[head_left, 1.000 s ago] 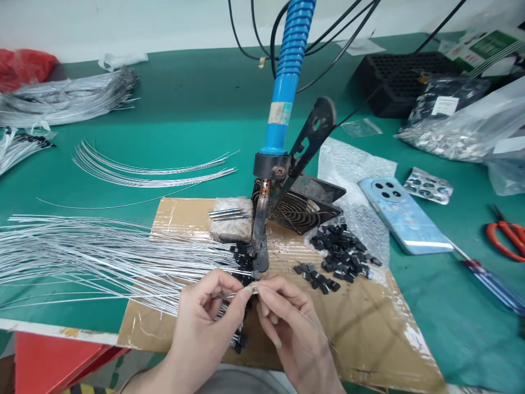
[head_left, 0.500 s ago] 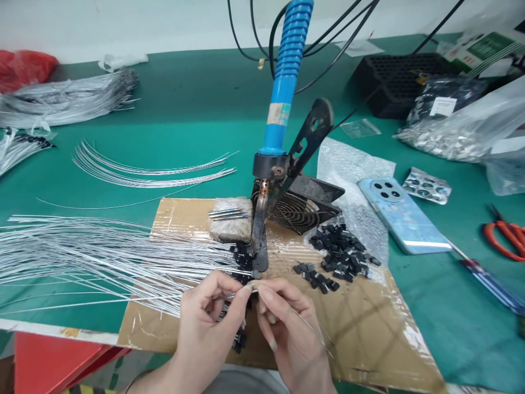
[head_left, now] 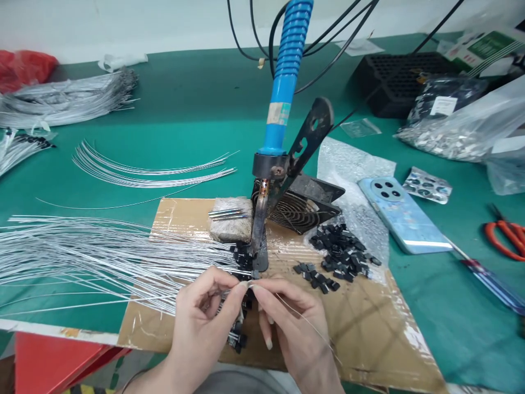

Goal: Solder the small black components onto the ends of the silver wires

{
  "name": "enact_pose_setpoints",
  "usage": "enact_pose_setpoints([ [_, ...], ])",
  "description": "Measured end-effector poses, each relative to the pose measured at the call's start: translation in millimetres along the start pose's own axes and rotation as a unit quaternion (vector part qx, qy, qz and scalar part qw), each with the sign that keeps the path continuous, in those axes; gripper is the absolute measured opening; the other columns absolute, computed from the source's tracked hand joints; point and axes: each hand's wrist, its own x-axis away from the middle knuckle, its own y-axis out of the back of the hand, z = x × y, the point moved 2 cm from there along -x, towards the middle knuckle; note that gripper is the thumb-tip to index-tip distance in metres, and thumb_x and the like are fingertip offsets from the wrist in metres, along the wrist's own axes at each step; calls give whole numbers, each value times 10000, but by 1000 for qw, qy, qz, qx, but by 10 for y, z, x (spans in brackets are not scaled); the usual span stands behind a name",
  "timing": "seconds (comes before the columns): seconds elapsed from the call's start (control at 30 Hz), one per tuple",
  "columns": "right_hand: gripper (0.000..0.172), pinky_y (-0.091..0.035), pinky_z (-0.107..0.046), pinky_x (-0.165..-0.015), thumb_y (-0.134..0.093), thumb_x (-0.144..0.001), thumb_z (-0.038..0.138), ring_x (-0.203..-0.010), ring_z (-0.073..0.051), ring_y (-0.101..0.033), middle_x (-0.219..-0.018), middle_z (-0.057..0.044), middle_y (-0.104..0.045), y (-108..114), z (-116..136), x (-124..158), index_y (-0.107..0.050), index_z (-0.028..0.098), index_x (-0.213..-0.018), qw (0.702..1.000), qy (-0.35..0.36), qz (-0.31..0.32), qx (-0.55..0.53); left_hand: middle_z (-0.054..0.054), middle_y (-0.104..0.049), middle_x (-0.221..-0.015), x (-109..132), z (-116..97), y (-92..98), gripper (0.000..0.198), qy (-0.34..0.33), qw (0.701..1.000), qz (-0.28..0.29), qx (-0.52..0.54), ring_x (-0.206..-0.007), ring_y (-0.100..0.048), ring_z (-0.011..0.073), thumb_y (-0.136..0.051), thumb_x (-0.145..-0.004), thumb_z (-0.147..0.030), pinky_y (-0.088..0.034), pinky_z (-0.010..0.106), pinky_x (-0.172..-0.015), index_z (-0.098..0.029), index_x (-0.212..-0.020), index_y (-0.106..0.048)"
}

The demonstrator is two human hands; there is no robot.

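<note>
In front of the soldering iron, my left hand [head_left: 207, 320] pinches the end of a thin cable between thumb and forefinger; the fingertips hide most of it. My right hand [head_left: 293, 323] is closed in a pinch against the left fingertips. From it a thin wire [head_left: 309, 324] trails down to the right. Just beyond my hands, the blue-handled soldering iron [head_left: 283, 104] stands tip down in a black metal holder [head_left: 309, 131]. Many grey cables [head_left: 164, 262] lie to the left, with black connectors [head_left: 241, 257] at their ends, partly behind my left hand.
Loose black connector housings [head_left: 342, 251] are heaped on the cardboard [head_left: 356, 328], by a small fan [head_left: 295, 210]. A pale block [head_left: 232, 221] bears thin rods. Rightward lie a phone [head_left: 404, 216], a screwdriver [head_left: 492, 284] and red-handled cutters [head_left: 508, 238]. More cables [head_left: 151, 172] lie farther back.
Both hands stay pinched together, their fingertips closer now. My left hand has shifted slightly left, my right hand slightly to the right. The trailing wire shows more clearly.
</note>
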Motion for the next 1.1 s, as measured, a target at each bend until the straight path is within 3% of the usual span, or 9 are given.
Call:
enact_pose_setpoints([
  [0.2,170,-306,-134,-342,-838,-753,393,-349,-6,-488,-687,23,-615,-77,115,41,-831,232,-807,999,-19,-31,-14,17,-627,-622,1,-65,0,180,-29,999,-8,-35,-554,-518,122,-633,-874,-224,-367,207,-471,-169,-709,-677],
  [0.53,174,-313,-134,-348,-834,-752,400,-371,-8,-469,-642,41,-554,-67,145,51,-826,228,-779,999,-26,-28,-15,-10,-608,-626,30,2,-5,156,-79,994,-15,-78,-477,-361,93,-622,-898,-199,-294,229,-437,-181,-753,-675],
  [0.67,188,-312,-131,-345,-823,-764,393,-376,-14,-462,-605,43,-545,-40,148,34,-808,208,-737,999,-29,-7,-12,-33,-552,-590,41,-13,12,167,-101,988,-10,-113,-469,-302,90,-625,-900,-181,-253,232,-423,-185,-740,-672],
  [0.83,200,-306,-133,-330,-838,-744,401,-366,-26,-456,-572,29,-589,57,127,-16,-803,208,-710,998,-54,29,-18,-15,-625,-640,47,-52,47,165,-120,982,6,-146,-475,-309,92,-630,-899,-166,-255,237,-426,-191,-743,-678],
  [1.1,208,-318,-161,-331,-822,-767,397,-356,-54,-486,-529,27,-593,143,100,-62,-797,194,-726,994,-79,76,3,-28,-595,-600,53,-80,50,175,-138,976,14,-171,-474,-316,99,-634,-893,-155,-253,247,-436,-197,-731,-683],
])
